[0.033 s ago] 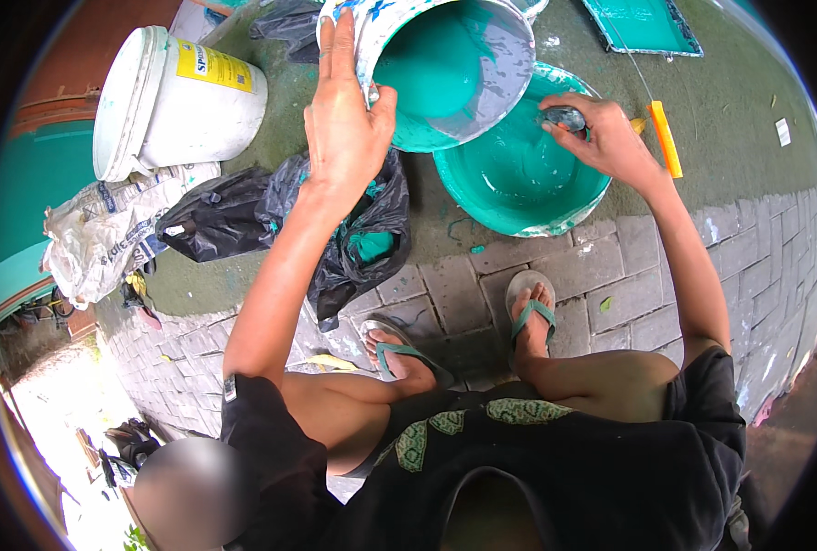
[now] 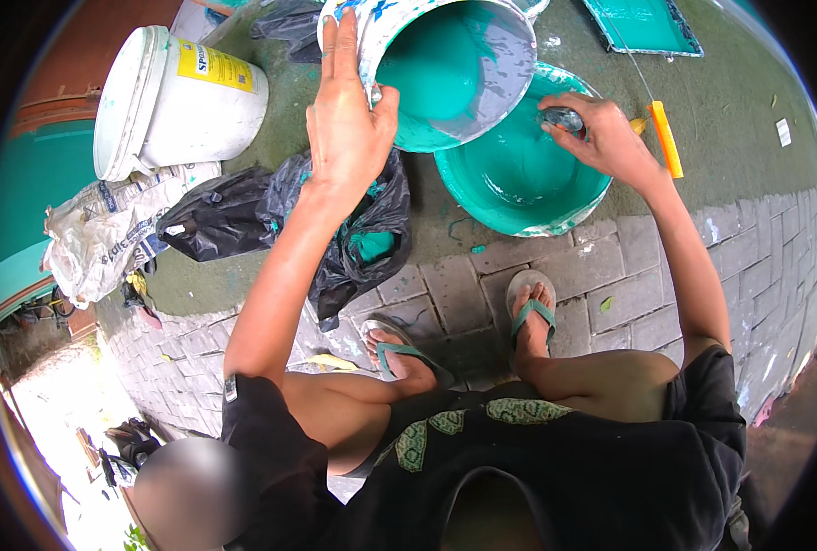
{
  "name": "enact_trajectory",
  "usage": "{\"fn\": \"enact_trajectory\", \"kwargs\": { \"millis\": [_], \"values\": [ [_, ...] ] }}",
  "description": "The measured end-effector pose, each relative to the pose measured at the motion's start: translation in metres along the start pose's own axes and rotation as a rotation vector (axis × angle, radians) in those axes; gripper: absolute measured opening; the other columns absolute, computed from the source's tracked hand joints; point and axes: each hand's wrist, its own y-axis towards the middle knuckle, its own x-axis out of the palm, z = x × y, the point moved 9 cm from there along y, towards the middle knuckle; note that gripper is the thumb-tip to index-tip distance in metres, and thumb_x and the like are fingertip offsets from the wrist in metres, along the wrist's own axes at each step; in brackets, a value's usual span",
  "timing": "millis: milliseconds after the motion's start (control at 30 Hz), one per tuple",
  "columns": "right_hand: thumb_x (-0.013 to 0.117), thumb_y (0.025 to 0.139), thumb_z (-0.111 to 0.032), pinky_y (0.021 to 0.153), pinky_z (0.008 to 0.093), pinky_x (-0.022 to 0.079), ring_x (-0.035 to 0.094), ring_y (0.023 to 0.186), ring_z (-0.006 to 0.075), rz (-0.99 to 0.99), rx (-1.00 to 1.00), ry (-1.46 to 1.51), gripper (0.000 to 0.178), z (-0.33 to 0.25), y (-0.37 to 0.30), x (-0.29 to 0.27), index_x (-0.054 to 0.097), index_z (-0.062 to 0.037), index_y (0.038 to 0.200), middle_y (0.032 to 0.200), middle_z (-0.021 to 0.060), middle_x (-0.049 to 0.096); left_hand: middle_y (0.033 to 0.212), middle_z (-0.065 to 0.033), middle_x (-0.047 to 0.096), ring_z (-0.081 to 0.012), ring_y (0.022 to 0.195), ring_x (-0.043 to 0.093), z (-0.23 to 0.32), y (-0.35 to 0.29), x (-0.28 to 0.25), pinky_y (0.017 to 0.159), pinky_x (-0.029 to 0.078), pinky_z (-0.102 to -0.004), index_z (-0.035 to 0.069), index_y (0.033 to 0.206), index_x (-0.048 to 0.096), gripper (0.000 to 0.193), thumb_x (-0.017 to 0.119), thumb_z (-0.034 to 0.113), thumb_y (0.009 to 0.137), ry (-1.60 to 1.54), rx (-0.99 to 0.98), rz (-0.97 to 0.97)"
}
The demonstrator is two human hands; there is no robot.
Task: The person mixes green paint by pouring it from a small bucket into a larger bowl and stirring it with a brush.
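Note:
My left hand (image 2: 352,129) grips the side of a white paint bucket (image 2: 368,20), fingers laid along its outer wall and thumb by the rim. The bucket is tipped, its mouth facing me, with turquoise-green paint (image 2: 436,69) inside. Just below and to the right stands a round basin (image 2: 454,188), its wall coated in the same paint and a pool of it inside. Over the basin's right side, my right hand (image 2: 610,138) is closed on a small dark, shiny, rounded object (image 2: 563,118). What this object is, I cannot make out.
A white lidded bucket (image 2: 188,115) leans at the left above a crumpled white sack (image 2: 96,230). Black plastic bags (image 2: 220,220), paint-smeared, lie nearby. At the upper right are a paint tray (image 2: 643,28) and a roller with an orange handle (image 2: 665,138). Grey pavers (image 2: 629,275) lie under my feet.

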Motion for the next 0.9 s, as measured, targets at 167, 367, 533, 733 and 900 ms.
{"fn": "enact_trajectory", "kwargs": {
  "millis": [167, 367, 533, 733, 900],
  "values": [
    [0.068, 0.086, -0.015, 0.054, 0.0336, 0.048, 0.06, 0.059, 0.0254, -0.023, -0.065, -0.114, 0.023, 0.012, -0.01, 0.016, 0.064, -0.0039, 0.106, 0.078, 0.0126, 0.065, 0.148, -0.0266, 0.033, -0.043, 0.13, 0.042, 0.008, 0.0, 0.001, 0.106, 0.038, -0.0421, 0.004, 0.147, 0.026, 0.076, 0.059, 0.0, 0.08, 0.046, 0.045, -0.011],
    [0.066, 0.089, -0.016, 0.047, 0.028, 0.04, 0.046, 0.049, 0.0095, -0.115, 0.219, 0.052, 0.02, 0.028, -0.019, 0.024, 0.064, -0.0027, 0.103, 0.064, 0.0038, 0.056, 0.15, -0.0261, 0.03, -0.0455, 0.127, 0.043, 0.011, 0.002, 0.003, 0.101, 0.044, -0.0446, 0.005, 0.148, 0.026, 0.077, 0.059, 0.001, 0.079, 0.065, 0.008, -0.052],
    [0.065, 0.09, -0.016, 0.043, 0.0237, 0.032, 0.037, 0.048, 0.0036, -0.1, 0.295, 0.163, 0.018, 0.037, -0.023, 0.023, 0.064, -0.0039, 0.104, 0.064, -0.0023, 0.051, 0.15, -0.0253, 0.03, -0.0472, 0.121, 0.047, 0.016, 0.003, 0.005, 0.095, 0.048, -0.046, 0.006, 0.149, 0.023, 0.078, 0.059, 0.002, 0.079, 0.082, 0.026, -0.057],
    [0.066, 0.089, -0.016, 0.046, 0.0247, 0.034, 0.039, 0.052, 0.0051, -0.06, 0.291, 0.228, 0.019, 0.018, -0.013, 0.015, 0.065, -0.0055, 0.105, 0.069, 0.0011, 0.057, 0.15, -0.0235, 0.03, -0.0472, 0.117, 0.051, 0.018, 0.001, 0.007, 0.089, 0.051, -0.046, 0.006, 0.149, 0.022, 0.08, 0.06, 0.002, 0.079, 0.081, 0.011, -0.079],
    [0.068, 0.086, -0.014, 0.055, 0.0316, 0.045, 0.055, 0.057, 0.0196, -0.043, -0.002, 0.068, 0.025, -0.004, 0.001, 0.012, 0.064, -0.0042, 0.108, 0.077, 0.0112, 0.063, 0.152, -0.0198, 0.028, -0.0458, 0.115, 0.053, 0.019, -0.001, 0.009, 0.087, 0.052, -0.0459, 0.005, 0.149, 0.02, 0.08, 0.06, 0.002, 0.079, 0.099, 0.0, -0.094]
  ]
}}
